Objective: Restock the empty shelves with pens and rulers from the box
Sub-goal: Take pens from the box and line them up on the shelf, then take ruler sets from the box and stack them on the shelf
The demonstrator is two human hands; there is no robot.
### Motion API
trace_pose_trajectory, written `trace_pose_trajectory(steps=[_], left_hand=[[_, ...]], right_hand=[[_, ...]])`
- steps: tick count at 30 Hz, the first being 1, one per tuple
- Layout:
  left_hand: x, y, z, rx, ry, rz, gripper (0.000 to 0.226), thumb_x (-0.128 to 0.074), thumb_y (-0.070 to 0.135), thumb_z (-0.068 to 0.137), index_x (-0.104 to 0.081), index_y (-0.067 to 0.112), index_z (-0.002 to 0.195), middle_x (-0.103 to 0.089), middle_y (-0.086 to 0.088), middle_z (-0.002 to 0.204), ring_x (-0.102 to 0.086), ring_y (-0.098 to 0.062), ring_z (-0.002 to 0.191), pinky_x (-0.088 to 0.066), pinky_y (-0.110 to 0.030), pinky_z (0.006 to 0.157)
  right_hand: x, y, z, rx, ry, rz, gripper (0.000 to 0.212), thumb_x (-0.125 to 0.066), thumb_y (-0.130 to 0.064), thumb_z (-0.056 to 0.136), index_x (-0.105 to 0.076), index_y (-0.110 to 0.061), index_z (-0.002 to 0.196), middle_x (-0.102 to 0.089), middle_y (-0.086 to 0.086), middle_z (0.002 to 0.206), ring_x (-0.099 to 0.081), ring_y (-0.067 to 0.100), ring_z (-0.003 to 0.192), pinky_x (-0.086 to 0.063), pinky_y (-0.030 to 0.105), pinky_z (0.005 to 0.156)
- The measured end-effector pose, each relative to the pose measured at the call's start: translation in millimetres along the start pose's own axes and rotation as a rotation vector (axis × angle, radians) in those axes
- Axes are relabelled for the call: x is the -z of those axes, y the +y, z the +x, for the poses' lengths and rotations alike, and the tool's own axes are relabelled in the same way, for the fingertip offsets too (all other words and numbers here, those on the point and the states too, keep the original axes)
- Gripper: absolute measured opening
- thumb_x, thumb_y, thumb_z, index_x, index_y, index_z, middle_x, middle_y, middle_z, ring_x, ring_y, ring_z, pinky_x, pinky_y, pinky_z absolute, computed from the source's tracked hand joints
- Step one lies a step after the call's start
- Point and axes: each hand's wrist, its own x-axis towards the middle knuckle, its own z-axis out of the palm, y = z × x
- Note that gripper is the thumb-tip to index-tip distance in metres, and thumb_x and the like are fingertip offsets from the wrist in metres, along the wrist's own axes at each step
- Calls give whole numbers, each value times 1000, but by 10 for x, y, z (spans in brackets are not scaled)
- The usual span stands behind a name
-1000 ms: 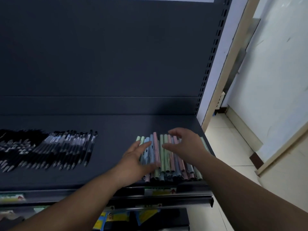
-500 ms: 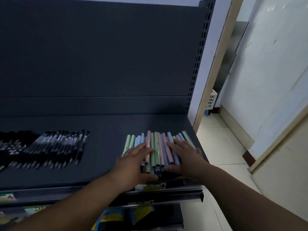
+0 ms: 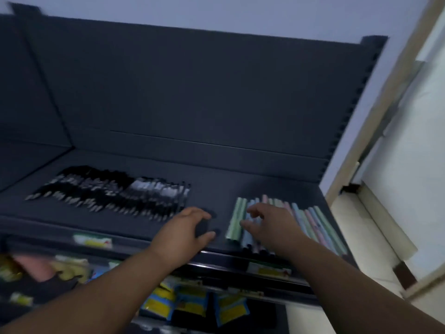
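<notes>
A row of pastel pens, green, blue and pink, lies side by side on the right part of the dark shelf. My right hand rests on the left part of that row with loosely bent fingers. My left hand hovers over bare shelf just left of the pastel pens, fingers curved and holding nothing. A wide spread of black and silver pens covers the shelf's left part. The box and rulers are out of view. The frame is blurred.
The shelf's front rail carries price labels. Yellow and blue packets hang on the level below. A dark back panel rises behind the shelf. A pale wall and tiled floor lie to the right.
My left hand has lifted off the pastel pens and moved left onto bare shelf. My right hand slid to the row's left part. The camera swung left and tilted.
</notes>
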Motion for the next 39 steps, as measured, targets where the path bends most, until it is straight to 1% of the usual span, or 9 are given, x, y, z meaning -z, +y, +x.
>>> trace_pose_trajectory(steps=[5, 9, 12, 14, 21, 25, 29, 33, 39], left_hand=[[624, -1057, -878, 260, 129, 63, 61, -68, 39, 85, -44, 24, 139, -47, 1, 139, -49, -17, 124, -36, -23, 101], [977, -1948, -1906, 527, 107, 58, 67, -71, 39, 81, -44, 20, 138, -52, -4, 133, -52, -19, 121, -34, -21, 99], [1183, -2553, -2796, 734, 77, -5, 69, -69, 42, 83, -38, 22, 142, -49, -2, 139, -47, -16, 127, -33, -18, 98], [1310, -2905, -3410, 863, 58, -40, 72, -65, 46, 86, -32, 22, 146, -42, 0, 146, -42, -14, 132, -33, -19, 102], [1704, -3687, -5018, 1209, 112, -8, 69, -63, 47, 86, -33, 26, 144, -44, 0, 143, -46, -13, 127, -36, -21, 101], [1897, -4015, -5308, 1314, 185, -47, 67, -65, 45, 86, -36, 25, 143, -45, -1, 143, -48, -15, 126, -40, -23, 100], [1961, -4379, -5377, 1389, 172, -87, 66, -64, 45, 86, -36, 25, 142, -44, 0, 143, -48, -14, 125, -41, -24, 99], [2198, -4868, -5241, 1451, 185, -88, 65, -64, 43, 87, -35, 25, 143, -43, 1, 143, -49, -14, 124, -42, -22, 97], [2999, -5723, -4750, 1473, 326, -57, 66, -64, 42, 88, -35, 24, 144, -42, 1, 146, -46, -15, 128, -40, -24, 100]], right_hand=[[-593, -1049, 17, 189, -32, -84, 44, -60, -44, 91, -55, -27, 131, -56, -4, 132, -55, 17, 119, -43, 31, 102], [-1293, -2038, -148, 298, -206, -44, 28, -63, -40, 89, -63, -27, 114, -60, -6, 117, -59, 18, 112, -45, 29, 91], [-1934, -2729, -349, 383, -358, -36, 39, -67, -32, 87, -63, -17, 123, -65, 1, 121, -59, 16, 114, -39, 21, 93], [-2341, -3157, -488, 425, -458, -52, 38, -68, -30, 87, -64, -11, 120, -67, 4, 113, -61, 19, 110, -39, 22, 92], [-3482, -4494, -911, 581, -686, -213, 50, -61, -40, 89, -51, -23, 135, -57, -1, 130, -51, 15, 122, -38, 22, 97], [-3900, -5239, -961, 725, -729, -262, 48, -61, -37, 91, -51, -19, 134, -58, 3, 130, -51, 18, 123, -39, 25, 101], [-4321, -5751, -828, 794, -791, -304, 53, -61, -42, 89, -47, -27, 138, -52, 0, 135, -49, 17, 124, -43, 30, 102], [-4670, -6240, -384, 846, -837, -364, 55, -60, -43, 89, -44, -27, 140, -50, 1, 136, -50, 18, 124, -44, 33, 101], [-5007, -7371, 513, 907, -809, -281, 55, -60, -43, 91, -42, -26, 140, -50, 2, 132, -55, 20, 115, -51, 35, 94]])
